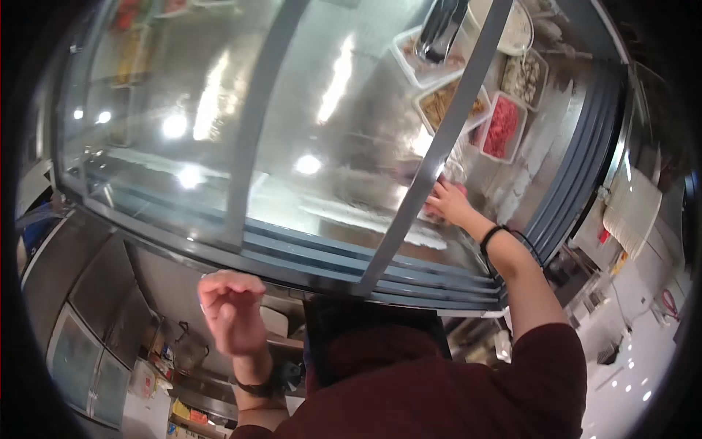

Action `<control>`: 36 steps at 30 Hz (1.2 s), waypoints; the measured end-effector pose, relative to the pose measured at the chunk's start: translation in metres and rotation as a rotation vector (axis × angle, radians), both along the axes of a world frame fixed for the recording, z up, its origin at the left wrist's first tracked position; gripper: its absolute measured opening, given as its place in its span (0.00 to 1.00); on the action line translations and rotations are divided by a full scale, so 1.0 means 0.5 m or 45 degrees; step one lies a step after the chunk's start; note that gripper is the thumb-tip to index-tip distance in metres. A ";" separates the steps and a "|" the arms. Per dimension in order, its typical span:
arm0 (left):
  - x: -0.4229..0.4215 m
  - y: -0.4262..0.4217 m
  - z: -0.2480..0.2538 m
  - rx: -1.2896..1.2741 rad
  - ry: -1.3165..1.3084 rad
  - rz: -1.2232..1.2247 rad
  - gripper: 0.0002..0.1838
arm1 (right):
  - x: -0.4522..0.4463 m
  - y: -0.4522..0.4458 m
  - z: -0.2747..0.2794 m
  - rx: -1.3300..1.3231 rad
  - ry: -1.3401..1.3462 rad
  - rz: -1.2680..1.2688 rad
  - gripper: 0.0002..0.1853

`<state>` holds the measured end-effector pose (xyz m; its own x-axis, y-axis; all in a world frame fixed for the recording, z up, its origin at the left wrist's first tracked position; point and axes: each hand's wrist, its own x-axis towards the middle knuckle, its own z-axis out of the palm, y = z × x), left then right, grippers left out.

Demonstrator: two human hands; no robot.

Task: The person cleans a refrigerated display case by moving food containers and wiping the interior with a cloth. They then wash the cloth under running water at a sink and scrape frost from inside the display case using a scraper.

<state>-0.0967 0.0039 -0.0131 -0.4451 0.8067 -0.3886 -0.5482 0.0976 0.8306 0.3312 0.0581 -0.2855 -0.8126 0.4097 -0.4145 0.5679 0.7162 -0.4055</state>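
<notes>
My right hand (447, 203) reaches through the open part of a glass-topped display case (256, 132), at its front right. Its fingers are on a pinkish item (459, 187), partly wrapped in something clear, beside the frame bar. Just beyond it stands a white tub of red shredded meat (502, 128). My left hand (232, 311) is raised in front of the case's front edge, fingers curved and apart from the thumb, with nothing in it.
Behind the red meat are a tub of brown food (441, 104), a tub of pale pieces (523, 79) and a round white container (515, 29). A dark object (441, 33) lies on another tub. Steel cabinets (95, 293) stand at the lower left.
</notes>
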 end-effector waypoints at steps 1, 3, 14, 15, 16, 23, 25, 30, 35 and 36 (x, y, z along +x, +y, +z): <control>0.003 -0.001 0.003 0.016 0.007 -0.007 0.16 | 0.028 0.000 -0.001 -0.010 -0.072 -0.090 0.18; 0.006 0.000 0.020 0.021 0.060 -0.022 0.13 | 0.031 0.038 0.078 -0.204 -0.171 -0.404 0.21; -0.501 0.081 0.026 -0.292 1.000 0.016 0.09 | -0.008 0.035 0.419 -1.413 1.176 -1.852 0.32; -0.591 0.114 -0.005 -0.261 1.096 0.055 0.08 | -0.016 0.023 0.464 -1.447 1.243 -1.834 0.33; -0.707 0.154 -0.049 -0.193 1.261 0.028 0.09 | -0.029 0.009 0.499 -1.429 1.338 -1.817 0.32; -1.057 0.641 -0.120 -0.306 1.619 -0.302 0.22 | -0.229 -0.163 0.661 -0.696 2.116 -2.415 0.28; -1.093 0.749 -0.161 -0.287 1.779 -0.359 0.26 | -0.310 -0.175 0.703 -0.375 2.122 -2.579 0.27; -1.052 0.925 -0.205 -0.668 2.086 -0.749 0.27 | -0.464 -0.266 0.829 -0.133 2.240 -2.713 0.26; -1.051 0.918 -0.217 -0.543 1.798 -0.583 0.46 | -0.572 -0.413 0.904 0.362 2.346 -2.883 0.26; -1.060 0.927 -0.243 -0.658 1.745 -0.512 0.50 | -0.593 -0.437 0.912 0.399 2.376 -2.901 0.25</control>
<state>-0.6265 0.4674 -0.1348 -0.4770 0.8678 -0.1395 0.7282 0.4790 0.4902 0.0345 -0.1605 0.1706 0.9123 0.3301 -0.2421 -0.3330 0.2542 -0.9080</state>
